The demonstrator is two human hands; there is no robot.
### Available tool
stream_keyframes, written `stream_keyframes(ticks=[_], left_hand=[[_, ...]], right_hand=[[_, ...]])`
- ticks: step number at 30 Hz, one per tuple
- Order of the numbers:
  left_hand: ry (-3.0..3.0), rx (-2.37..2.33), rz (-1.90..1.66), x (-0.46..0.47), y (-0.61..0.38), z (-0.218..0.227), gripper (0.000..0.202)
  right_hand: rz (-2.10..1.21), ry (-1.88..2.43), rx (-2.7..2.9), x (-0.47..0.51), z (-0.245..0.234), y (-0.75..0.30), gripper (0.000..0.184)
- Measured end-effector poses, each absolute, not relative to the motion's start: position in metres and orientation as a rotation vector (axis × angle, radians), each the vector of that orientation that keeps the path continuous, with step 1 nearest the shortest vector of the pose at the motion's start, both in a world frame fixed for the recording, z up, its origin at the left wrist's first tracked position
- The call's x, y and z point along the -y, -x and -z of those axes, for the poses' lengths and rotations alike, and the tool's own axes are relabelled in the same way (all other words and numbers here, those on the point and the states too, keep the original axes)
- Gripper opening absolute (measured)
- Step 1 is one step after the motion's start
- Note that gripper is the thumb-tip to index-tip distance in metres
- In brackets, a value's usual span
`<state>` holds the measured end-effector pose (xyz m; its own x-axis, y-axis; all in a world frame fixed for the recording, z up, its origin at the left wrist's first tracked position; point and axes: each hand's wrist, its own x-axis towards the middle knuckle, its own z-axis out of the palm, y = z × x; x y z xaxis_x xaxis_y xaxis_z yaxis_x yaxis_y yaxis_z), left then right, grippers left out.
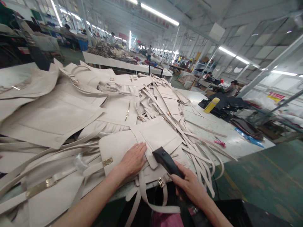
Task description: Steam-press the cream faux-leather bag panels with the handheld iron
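A cream leather bag piece (159,132) lies near the front edge of the table, with straps and a gold buckle (161,182) hanging below it. My left hand (133,159) rests flat on the piece, fingers stretched out, pressing beside a narrow strap end. My right hand (189,183) is wrapped round a black heat gun (165,159). Its flat nozzle points up and left, close to that strap end. Whether the nozzle touches the leather, I cannot tell. Left of my left hand is a flap with a gold turn lock (107,162).
Cream bag parts (52,110) and loose straps (199,157) cover much of the table (246,148). Toward the right lie pink-handled scissors (220,142), a yellow cylinder (211,105) and dark bags (227,102). People sit at work tables farther back.
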<state>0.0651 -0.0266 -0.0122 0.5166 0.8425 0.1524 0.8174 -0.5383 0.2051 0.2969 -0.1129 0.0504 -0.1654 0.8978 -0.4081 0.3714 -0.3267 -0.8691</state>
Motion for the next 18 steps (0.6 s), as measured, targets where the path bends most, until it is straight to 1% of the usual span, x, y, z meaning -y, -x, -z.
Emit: stream_keyframes(ticks=[5,9,13,16,18], left_hand=[[-2.539,-1.467,-0.399,0.029,-0.065,0.004,0.03],[-2.494,-1.438,-0.421,0.028,-0.065,0.003,0.023],[-2.44,-1.44,-0.468,0.028,-0.064,0.005,0.026],[-2.383,-1.428,-0.524,0.029,-0.062,0.007,0.035],[-2.372,-1.418,-0.579,0.03,-0.061,0.01,0.041]], right_hand=[[-1.752,1.598,1.486,0.122,-0.052,-0.307,0.058],[-1.742,1.557,1.487,0.107,-0.049,-0.297,0.052],[-1.7,1.551,1.54,0.073,-0.049,-0.28,0.043],[-1.599,1.525,1.566,0.051,-0.054,-0.277,0.038],[-1.496,1.531,1.556,0.046,-0.059,-0.283,0.039]])
